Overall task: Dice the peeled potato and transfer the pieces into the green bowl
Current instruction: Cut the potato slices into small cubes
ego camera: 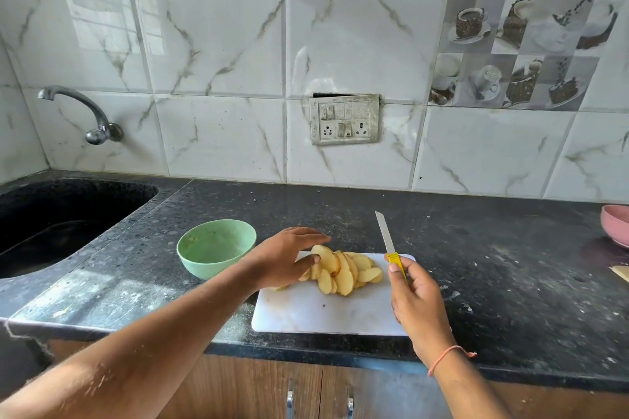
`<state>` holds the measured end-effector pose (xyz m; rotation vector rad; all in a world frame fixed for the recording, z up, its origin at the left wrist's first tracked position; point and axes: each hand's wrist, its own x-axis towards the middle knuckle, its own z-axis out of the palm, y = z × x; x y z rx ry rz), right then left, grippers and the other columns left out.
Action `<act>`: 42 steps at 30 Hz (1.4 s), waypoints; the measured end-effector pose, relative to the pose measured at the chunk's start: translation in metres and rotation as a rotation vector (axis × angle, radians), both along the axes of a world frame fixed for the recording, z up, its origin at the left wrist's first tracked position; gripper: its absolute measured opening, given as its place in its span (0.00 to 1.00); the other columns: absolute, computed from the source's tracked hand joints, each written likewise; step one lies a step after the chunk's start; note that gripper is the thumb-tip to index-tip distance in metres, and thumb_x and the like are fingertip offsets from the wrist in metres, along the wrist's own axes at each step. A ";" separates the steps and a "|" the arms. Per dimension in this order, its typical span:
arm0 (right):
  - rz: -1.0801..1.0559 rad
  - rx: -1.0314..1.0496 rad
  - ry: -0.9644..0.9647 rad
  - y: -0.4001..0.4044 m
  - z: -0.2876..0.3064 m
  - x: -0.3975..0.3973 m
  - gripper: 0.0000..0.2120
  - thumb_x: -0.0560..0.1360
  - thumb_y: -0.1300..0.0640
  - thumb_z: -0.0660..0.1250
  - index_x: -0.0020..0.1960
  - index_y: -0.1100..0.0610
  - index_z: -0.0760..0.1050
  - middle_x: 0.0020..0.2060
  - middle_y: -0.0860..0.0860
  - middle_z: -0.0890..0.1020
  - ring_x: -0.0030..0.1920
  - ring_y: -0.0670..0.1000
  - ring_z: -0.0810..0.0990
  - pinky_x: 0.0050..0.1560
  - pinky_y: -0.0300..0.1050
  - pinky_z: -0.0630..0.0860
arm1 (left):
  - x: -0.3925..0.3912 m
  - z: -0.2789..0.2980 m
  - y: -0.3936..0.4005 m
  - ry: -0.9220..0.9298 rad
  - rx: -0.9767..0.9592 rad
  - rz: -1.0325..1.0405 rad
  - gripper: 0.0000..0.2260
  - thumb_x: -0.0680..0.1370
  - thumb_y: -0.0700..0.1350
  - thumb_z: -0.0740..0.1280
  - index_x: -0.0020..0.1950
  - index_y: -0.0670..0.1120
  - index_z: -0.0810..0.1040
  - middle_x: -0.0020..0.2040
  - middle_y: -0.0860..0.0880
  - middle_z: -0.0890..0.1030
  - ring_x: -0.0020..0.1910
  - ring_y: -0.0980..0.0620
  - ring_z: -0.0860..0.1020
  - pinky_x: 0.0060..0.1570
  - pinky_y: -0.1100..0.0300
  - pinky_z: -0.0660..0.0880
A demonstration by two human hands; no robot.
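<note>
Knife gripped in right hand | left hand flat on potato slices | no legible writing

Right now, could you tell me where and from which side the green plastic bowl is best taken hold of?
Grip the green plastic bowl by its near-right rim, coming from above. It stands upright and open on the black counter, so the thin rim offers a pinch. The left hand, busy steadying the potato slices, is nearest.

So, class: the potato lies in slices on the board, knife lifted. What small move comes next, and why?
Probably bring the knife down across the potato slices: they are sliced, not diced, the left hand steadies them, and the right hand holds the blade clear above the board.
</note>
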<state>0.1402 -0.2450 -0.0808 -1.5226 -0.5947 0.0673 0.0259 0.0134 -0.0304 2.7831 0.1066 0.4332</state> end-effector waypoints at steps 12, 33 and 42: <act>-0.001 -0.016 -0.018 0.000 0.000 0.001 0.08 0.85 0.51 0.64 0.58 0.42 0.81 0.27 0.48 0.65 0.28 0.50 0.61 0.29 0.43 0.60 | 0.010 0.027 -0.005 0.039 0.347 -0.118 0.14 0.81 0.50 0.70 0.66 0.59 0.80 0.63 0.59 0.78 0.62 0.54 0.78 0.52 0.53 0.79; -0.007 -0.059 -0.034 0.000 0.004 -0.003 0.08 0.84 0.49 0.64 0.58 0.40 0.81 0.27 0.45 0.67 0.29 0.51 0.62 0.30 0.43 0.62 | 0.000 0.020 0.007 -0.166 -0.407 0.278 0.03 0.83 0.48 0.69 0.57 0.53 0.79 0.47 0.53 0.86 0.41 0.54 0.85 0.47 0.54 0.82; -0.039 -0.189 -0.111 -0.001 0.010 -0.014 0.07 0.84 0.50 0.65 0.56 0.45 0.81 0.27 0.37 0.74 0.30 0.42 0.70 0.36 0.42 0.67 | -0.037 0.021 -0.020 -0.251 -1.464 0.344 0.06 0.88 0.44 0.63 0.59 0.43 0.77 0.48 0.41 0.84 0.37 0.50 0.82 0.41 0.56 0.84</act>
